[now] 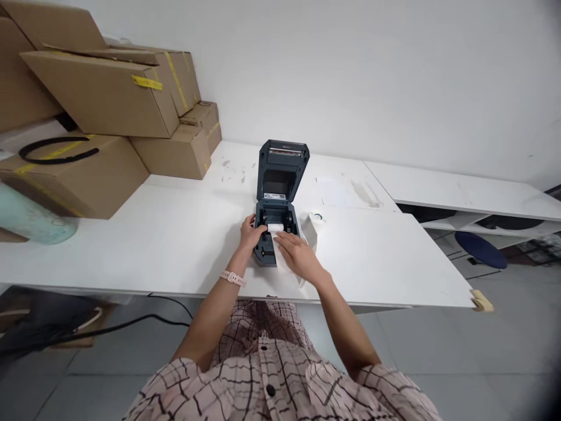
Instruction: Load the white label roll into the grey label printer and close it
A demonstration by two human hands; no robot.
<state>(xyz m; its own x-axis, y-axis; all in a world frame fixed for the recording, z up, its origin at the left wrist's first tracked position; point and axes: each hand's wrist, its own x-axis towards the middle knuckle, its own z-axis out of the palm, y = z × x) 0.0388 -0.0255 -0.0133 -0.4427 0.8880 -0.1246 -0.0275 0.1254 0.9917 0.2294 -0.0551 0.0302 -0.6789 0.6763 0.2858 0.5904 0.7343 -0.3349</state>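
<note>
A dark label printer (264, 257) stands on the white table with its lid (263, 169) raised. Inside it sits a small white paper roll (275, 227), and a paper strip (280, 260) runs from it toward the front edge. My left hand (250, 234) grips the printer's left wall, thumb reaching in beside the roll. Over the strip lies my right hand (300, 254), its fingers closed together on the paper just in front of the roll; its thumb is hidden. Right of the printer is another white roll (316, 218), with loose white backing paper (310, 235) beside it.
Cardboard boxes (118, 93) are stacked at the left, with a black hoop-like band (56, 151) on one. A pale green bottle (35, 216) is at the left edge. A thin white sheet (333, 191) lies behind right. Beyond the table's right side is a blue stool (481, 250).
</note>
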